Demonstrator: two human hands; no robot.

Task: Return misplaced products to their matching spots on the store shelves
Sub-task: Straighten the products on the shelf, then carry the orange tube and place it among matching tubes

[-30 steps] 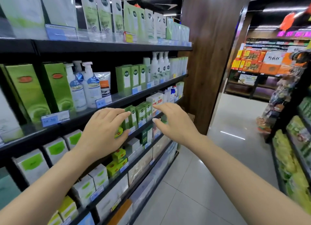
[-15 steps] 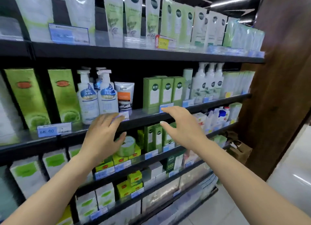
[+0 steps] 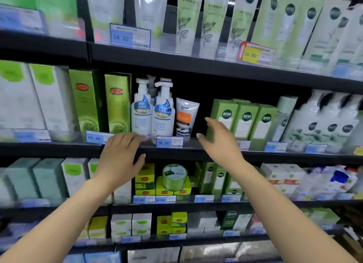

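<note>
Left hand (image 3: 119, 156): fingers spread, empty, at shelf edge (image 3: 176, 151) before pump bottles (image 3: 153, 113). Right hand (image 3: 220, 143): spread wide, empty, between orange-label tube (image 3: 185, 118) and green boxes (image 3: 243, 121).

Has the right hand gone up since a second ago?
Yes. The right hand was down by the lower shelf's small green boxes; now it is higher, beside the orange tube on the shelf above.

- Blue-and-white price tag (image 3: 170, 142) reading 38.00, clipped to the front edge of the middle shelf.
- Another blue tag (image 3: 130, 35) reading 34.00, one shelf higher.
- Yellow tag with red trim (image 3: 255, 54), farther right on that higher shelf.
</note>
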